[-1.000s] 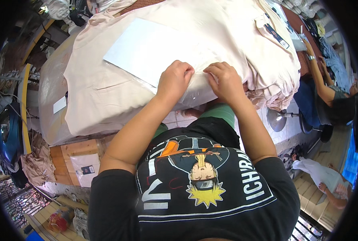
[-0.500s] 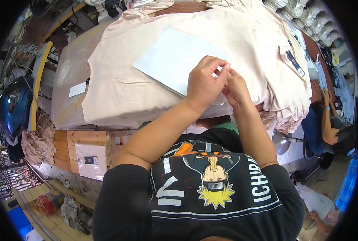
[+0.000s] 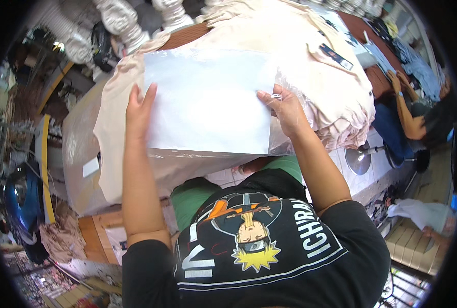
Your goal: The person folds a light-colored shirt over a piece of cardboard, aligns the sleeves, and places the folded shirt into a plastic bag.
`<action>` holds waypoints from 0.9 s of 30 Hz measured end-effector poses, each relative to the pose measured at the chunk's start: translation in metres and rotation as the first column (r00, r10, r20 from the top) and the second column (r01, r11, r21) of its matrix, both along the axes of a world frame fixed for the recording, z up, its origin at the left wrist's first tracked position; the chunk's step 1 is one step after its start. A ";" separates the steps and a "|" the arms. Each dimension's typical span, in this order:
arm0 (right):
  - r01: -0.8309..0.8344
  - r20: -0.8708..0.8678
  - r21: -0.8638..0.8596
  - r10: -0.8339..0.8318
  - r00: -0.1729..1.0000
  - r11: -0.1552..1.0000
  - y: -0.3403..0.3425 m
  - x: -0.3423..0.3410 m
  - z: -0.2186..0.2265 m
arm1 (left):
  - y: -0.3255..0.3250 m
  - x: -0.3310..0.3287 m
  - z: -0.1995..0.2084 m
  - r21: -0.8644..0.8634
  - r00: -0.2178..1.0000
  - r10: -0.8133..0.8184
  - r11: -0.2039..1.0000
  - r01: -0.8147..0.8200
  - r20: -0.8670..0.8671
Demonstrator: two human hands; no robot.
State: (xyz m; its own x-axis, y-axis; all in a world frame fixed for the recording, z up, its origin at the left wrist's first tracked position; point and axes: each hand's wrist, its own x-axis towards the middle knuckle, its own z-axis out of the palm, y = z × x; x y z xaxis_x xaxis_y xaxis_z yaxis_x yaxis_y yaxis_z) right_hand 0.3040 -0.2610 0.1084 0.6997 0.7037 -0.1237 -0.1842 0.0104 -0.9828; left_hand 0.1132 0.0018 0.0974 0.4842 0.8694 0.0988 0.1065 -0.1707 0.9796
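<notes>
A white rectangular sheet [image 3: 208, 97] is raised over the pale pink garments, with clear plastic [image 3: 290, 77] showing along its right edge. My right hand [image 3: 287, 110] is closed on that right edge, thumb on top, with crinkled clear plastic around the fingers. Whether the plastic wraps the whole sheet is hard to tell. At the opposite edge is my left hand [image 3: 138, 115], its thumb and forefinger apart and the thumb touching the sheet's border. Beneath lies a pale pink garment [image 3: 113, 102], spread out flat.
A garment with a dark hang tag [image 3: 336, 56] lies at the right of the pile. Clear plastic wrapping [image 3: 79, 138] covers the left end. White columns [image 3: 120, 23] stand behind. A co-worker's arms [image 3: 405, 102] reach in at the right, near a stool [image 3: 359, 160].
My hands, close together before, are now apart at opposite edges of the sheet. The sheet has turned square to me and come up off the garments. My head view has shifted.
</notes>
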 end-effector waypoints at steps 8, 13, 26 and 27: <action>0.096 0.178 -0.171 -0.065 0.982 0.980 -0.026 0.031 -0.013 | -0.010 -0.005 0.015 -0.320 0.936 -0.344 0.880 0.350 0.078; -0.034 0.212 0.037 0.026 0.977 0.999 -0.035 0.068 -0.023 | 0.011 -0.054 0.025 -0.355 0.984 -0.019 0.931 0.082 0.178; -0.073 0.084 0.144 0.062 0.995 0.987 0.042 0.049 -0.035 | 0.126 -0.345 -0.051 -0.703 0.168 0.892 0.436 -0.562 0.419; -0.052 0.075 0.151 0.041 0.996 0.987 0.046 0.035 -0.031 | 0.134 -0.359 -0.059 -0.732 0.122 0.923 0.366 -0.575 0.366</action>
State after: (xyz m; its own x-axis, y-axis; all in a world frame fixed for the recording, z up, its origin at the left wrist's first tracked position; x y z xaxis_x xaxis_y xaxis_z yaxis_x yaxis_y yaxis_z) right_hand 0.3393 -0.2151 0.0772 0.6686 0.7427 0.0371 -0.1174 0.1547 -0.9810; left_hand -0.2457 0.1356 0.0384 -0.5209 0.7529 -0.4022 -0.6814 -0.0829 0.7272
